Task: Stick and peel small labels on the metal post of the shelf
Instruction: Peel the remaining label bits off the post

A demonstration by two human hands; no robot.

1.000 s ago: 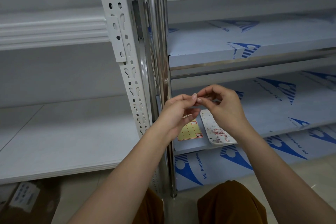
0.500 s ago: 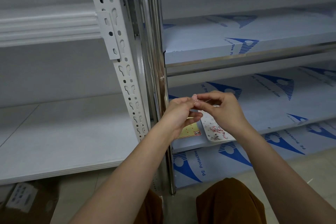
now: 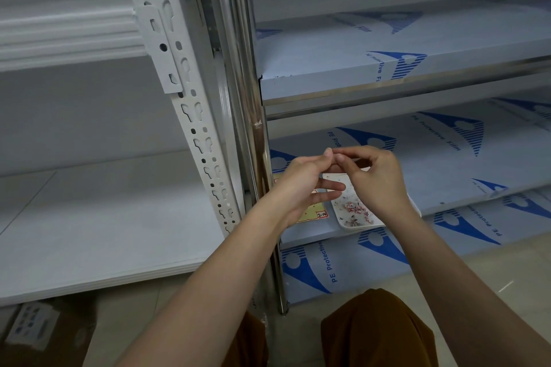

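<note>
A shiny steel post runs upright through the middle of the view, with a small crumpled label remnant stuck on its right edge. My left hand and my right hand meet just right of the post, fingertips pinched together at the top. Whatever sits between the fingertips is too small to make out. Under the hands, on the film-covered shelf, lie a yellow label sheet and a white tray holding several peeled label scraps.
A white perforated upright leans left of the steel post, beside white shelves. Blue-printed protective film covers the steel shelves on the right. A cardboard box sits on the floor at the lower left. My knees show at the bottom.
Both hands stay joined at the fingertips and have sunk slightly in the view. My left hand's lower fingers have spread out straighter. The camera tilted up a little.
</note>
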